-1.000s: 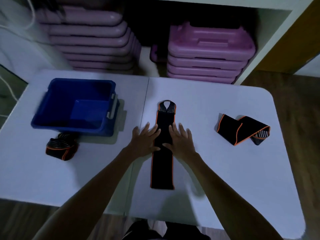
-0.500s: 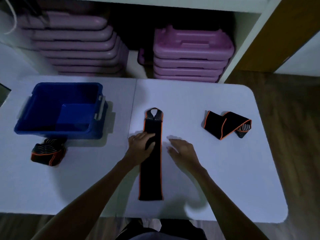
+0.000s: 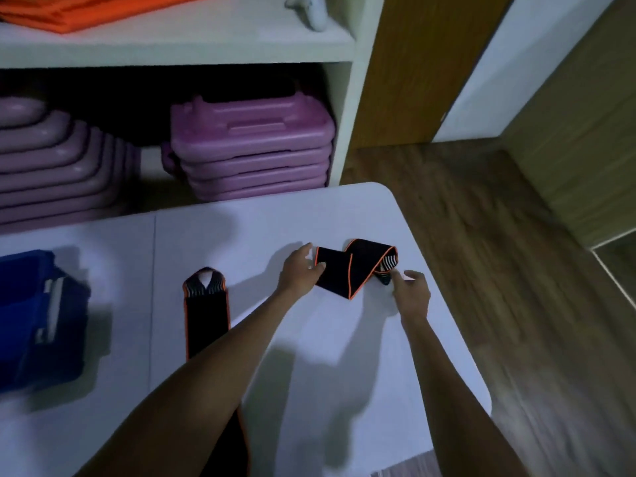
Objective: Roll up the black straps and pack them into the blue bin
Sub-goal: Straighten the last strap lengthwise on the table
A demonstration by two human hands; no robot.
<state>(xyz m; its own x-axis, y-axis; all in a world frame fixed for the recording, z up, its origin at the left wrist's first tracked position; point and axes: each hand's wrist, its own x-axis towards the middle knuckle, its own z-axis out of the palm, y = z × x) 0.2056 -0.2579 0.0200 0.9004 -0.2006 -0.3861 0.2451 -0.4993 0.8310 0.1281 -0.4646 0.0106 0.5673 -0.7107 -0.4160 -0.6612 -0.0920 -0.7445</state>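
Black folded strap (image 3: 351,268), orange-edged: located far right on white table (image 3: 309,356), long axis left-right, bracketed by both hands. Left hand (image 3: 299,271): grip pinched on strap's left end. Right hand (image 3: 411,294): grip open, fingers just beside striped right end, nothing held. Flat strap (image 3: 206,318): laid lengthwise at centre, untouched. Blue bin (image 3: 41,321): far left, well apart.

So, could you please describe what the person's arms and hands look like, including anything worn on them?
Both forearms are bare up to the bottom edge of the picture: no sleeves show. The left hand and right hand wear no gloves, and no watch, ring or bracelet can be made out in the dim light.
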